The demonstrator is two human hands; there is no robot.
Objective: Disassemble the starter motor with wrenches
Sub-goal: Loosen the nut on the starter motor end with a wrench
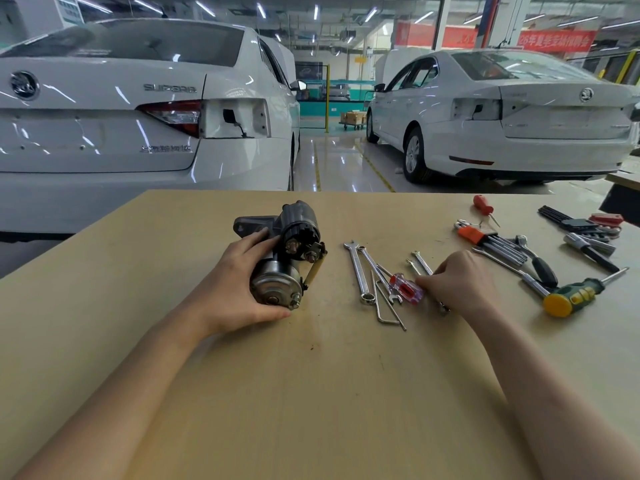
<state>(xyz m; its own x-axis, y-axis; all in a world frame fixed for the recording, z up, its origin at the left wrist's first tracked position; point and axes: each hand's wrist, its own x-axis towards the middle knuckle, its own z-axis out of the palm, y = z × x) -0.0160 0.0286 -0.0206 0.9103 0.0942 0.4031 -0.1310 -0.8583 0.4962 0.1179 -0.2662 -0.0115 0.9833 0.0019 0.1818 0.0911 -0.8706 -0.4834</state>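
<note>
A pale wooden workbench (311,393) stands in a car workshop, with two white saloon cars parked beyond its far edge. On the bench lies the starter motor (282,258), and the left hand (239,289) grips it, fingers curled over the body and thumb under the round metal end cap nearest the camera. Right of the starter motor, the right hand (457,282) rests knuckles-up among loose tools, its fingers bent onto a small combination wrench (427,271); it seems to be pinching the shank, though the fingertips hide the contact. A second small wrench (414,266) lies just beside that one. Between the hand and the starter motor are a red-handled screwdriver (405,287), two long combination wrenches (358,271) and a bent hex key (384,306). Farther right of the starter motor, beyond the right hand, lie an orange-holdered hex key set (485,239), a ratchet handle (536,265), a green and yellow screwdriver (575,294), a small red screwdriver (485,207) and a black hex key set (571,221).
</note>
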